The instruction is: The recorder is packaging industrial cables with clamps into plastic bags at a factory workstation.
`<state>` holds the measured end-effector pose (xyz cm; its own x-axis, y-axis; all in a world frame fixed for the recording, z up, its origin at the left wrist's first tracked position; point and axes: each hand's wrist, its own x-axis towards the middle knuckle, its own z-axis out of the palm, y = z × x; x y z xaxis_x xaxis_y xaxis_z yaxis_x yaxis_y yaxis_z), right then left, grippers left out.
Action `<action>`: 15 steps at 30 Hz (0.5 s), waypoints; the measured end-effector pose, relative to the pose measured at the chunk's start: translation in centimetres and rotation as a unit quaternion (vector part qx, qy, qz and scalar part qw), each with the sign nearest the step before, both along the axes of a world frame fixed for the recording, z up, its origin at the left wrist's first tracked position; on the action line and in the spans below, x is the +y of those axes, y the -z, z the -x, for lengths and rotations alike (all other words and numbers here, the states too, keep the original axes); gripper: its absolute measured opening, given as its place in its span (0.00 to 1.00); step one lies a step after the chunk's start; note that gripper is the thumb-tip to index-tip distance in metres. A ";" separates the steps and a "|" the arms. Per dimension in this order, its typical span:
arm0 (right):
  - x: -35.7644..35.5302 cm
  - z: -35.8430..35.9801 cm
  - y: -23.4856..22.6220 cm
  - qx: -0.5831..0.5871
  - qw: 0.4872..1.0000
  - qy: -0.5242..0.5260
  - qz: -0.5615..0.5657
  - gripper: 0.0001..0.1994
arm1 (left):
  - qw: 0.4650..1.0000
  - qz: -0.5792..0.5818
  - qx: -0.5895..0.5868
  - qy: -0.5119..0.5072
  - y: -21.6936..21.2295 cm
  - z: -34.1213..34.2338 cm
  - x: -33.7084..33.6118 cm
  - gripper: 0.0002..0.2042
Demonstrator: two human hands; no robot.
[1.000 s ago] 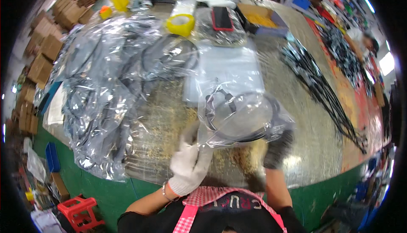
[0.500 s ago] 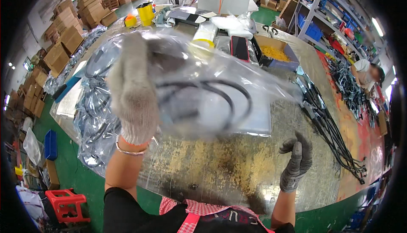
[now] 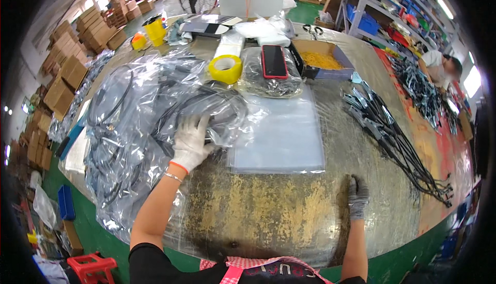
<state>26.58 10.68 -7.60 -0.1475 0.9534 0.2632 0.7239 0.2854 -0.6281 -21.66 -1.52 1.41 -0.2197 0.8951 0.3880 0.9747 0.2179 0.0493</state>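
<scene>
In a white knit glove, my left hand (image 3: 192, 142) lies with fingers spread on a clear plastic bag (image 3: 227, 129) that has a coiled black cable (image 3: 206, 98) inside. This bag rests on a heap of similar bagged cables (image 3: 126, 144) on the left of the table. My right hand (image 3: 357, 198), in a grey glove, hovers by the table's near right side with nothing visible in it; its fingers are loosely bent. Between the hands, a stack of flat clear bags (image 3: 281, 139) lies on the table, right of the bagged cable.
Behind the stack are a yellow tape roll (image 3: 226, 68), a red-edged phone (image 3: 274, 62) on a bagged bundle, and a box of yellow bits (image 3: 323, 62). Loose black cables (image 3: 392, 139) lie on the right. A person (image 3: 442, 69) sits beyond them; a red stool (image 3: 93, 268) stands lower left.
My left hand has brought the bagged cable down from mid-air onto the heap, and its fingers are now spread. My right hand has shifted slightly down and turned edge-on.
</scene>
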 end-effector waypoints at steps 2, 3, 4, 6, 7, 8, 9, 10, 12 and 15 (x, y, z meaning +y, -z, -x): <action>0.3 0.1 0.1 -0.004 1.000 0.024 0.002 0.12 | 0.996 0.054 0.051 -0.058 0.3 1.7 1.5 0.37; 0.2 0.1 0.2 0.016 1.000 0.016 0.006 0.12 | 0.990 0.064 0.082 -0.091 0.7 2.7 2.3 0.37; 0.1 0.1 -0.3 0.033 0.999 0.008 0.008 0.13 | 0.990 0.075 0.073 -0.098 0.9 3.5 3.0 0.36; 0.1 0.0 -1.6 0.044 0.999 0.019 0.016 0.13 | 0.982 0.083 0.061 -0.160 1.1 3.8 3.7 0.35; 0.8 -1.6 -0.8 0.048 0.998 0.039 -0.009 0.13 | 0.978 0.097 0.054 -0.174 0.5 3.4 5.0 0.35; 1.8 -3.2 0.5 0.049 0.996 0.059 -0.035 0.12 | 0.978 0.086 0.073 -0.177 0.7 3.1 5.2 0.34; 2.8 -4.1 1.4 0.052 0.992 0.083 -0.080 0.12 | 0.977 0.077 0.096 -0.173 1.2 2.7 4.9 0.33; 3.8 -5.4 1.5 0.047 0.984 0.113 -0.126 0.12 | 0.979 0.046 0.144 -0.134 2.1 2.3 4.6 0.31; 5.2 -5.1 -1.6 -0.069 0.980 0.173 -0.063 0.14 | 0.981 0.004 0.178 -0.071 3.2 0.4 2.8 0.27; 9.9 -5.6 -1.2 -0.204 0.925 0.234 -0.217 0.17 | 0.989 -0.012 0.144 -0.041 3.3 -2.5 -0.8 0.23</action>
